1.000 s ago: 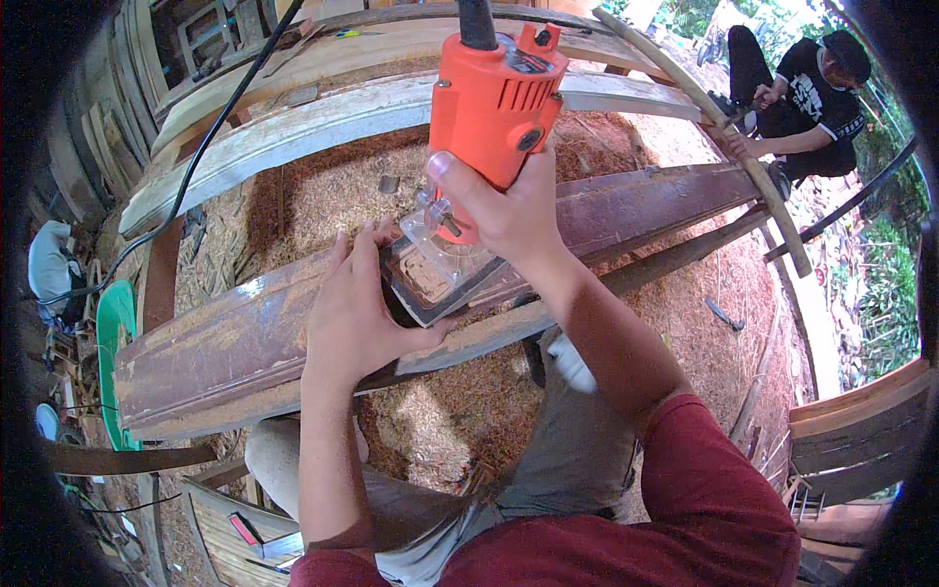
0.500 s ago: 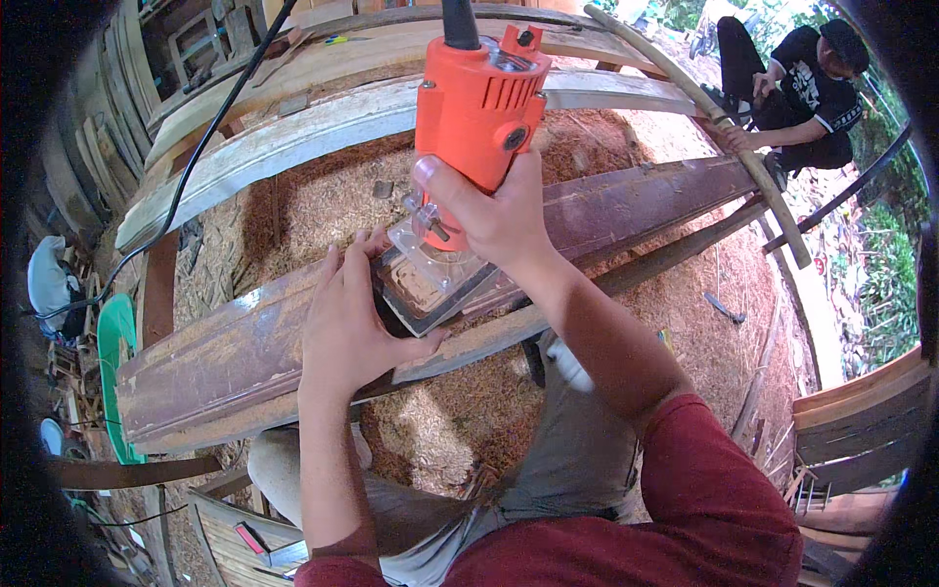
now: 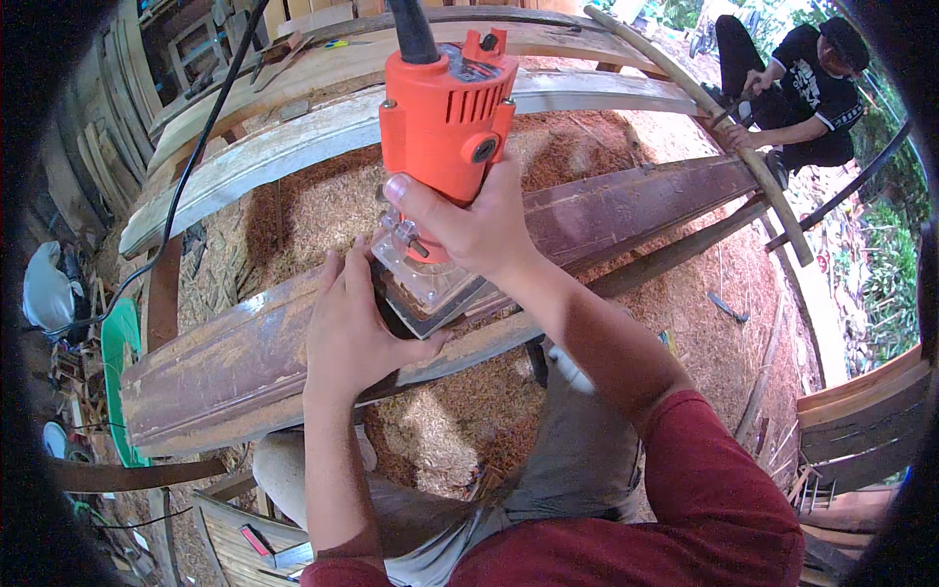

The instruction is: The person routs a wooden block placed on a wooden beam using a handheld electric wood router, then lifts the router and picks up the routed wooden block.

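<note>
Right hand (image 3: 469, 225): wrapped around the lower body of the orange router (image 3: 445, 122). Left hand (image 3: 347, 318): fingers and thumb spread along the left side of the dark-edged frame (image 3: 409, 315). The frame lies on the brown board (image 3: 225, 342), between the hands and below the router. Seat the clear base plate (image 3: 438, 286) flat on the frame; guide it with the right hand, without tilting. Press the frame down evenly with the left hand, fingertips outside the opening. Bit contact is hidden.
</note>
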A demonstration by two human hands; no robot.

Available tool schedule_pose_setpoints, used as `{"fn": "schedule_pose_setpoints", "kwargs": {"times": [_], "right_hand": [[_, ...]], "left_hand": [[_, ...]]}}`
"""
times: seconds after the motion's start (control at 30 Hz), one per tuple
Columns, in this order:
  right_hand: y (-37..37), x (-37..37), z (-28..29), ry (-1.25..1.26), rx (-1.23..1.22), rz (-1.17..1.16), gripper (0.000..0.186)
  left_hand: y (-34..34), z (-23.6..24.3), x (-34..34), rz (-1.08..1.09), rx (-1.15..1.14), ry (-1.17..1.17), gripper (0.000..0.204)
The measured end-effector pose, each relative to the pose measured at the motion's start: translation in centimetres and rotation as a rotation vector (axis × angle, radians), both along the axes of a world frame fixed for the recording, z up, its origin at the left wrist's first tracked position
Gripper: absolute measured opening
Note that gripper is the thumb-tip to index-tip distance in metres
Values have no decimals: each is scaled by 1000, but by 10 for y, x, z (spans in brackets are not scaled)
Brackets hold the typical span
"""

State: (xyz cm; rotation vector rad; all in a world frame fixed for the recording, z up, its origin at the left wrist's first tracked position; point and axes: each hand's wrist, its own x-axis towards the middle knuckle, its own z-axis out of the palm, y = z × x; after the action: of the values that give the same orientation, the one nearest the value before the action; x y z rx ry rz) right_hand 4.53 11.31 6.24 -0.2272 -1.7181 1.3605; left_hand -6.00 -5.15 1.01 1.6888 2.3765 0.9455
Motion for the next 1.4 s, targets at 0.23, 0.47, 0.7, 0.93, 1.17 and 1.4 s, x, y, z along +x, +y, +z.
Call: {"fn": "schedule_pose_setpoints", "kwargs": {"times": [0.23,0.47,0.7,0.93,1.17,1.4], "right_hand": [[6,4,-3,3,43,-11,47],[12,6,-4,-7,14,-14,46],[13,10,-3,-11,55,-46,46],[15,16,-3,-27,73,-67,46],[15,17,-2,-26,47,-22,46],[14,19,-1,-50,64,-43,47]], "left_hand": [[-4,-6,-4,33,20,46,132],[-4,-4,-3,43,-52,95,137],[-3,3,-1,43,-85,106,137],[-3,-4,-4,13,-14,139,140],[-3,-3,-2,39,-46,129,140],[-2,5,-1,38,-110,116,139]]}}
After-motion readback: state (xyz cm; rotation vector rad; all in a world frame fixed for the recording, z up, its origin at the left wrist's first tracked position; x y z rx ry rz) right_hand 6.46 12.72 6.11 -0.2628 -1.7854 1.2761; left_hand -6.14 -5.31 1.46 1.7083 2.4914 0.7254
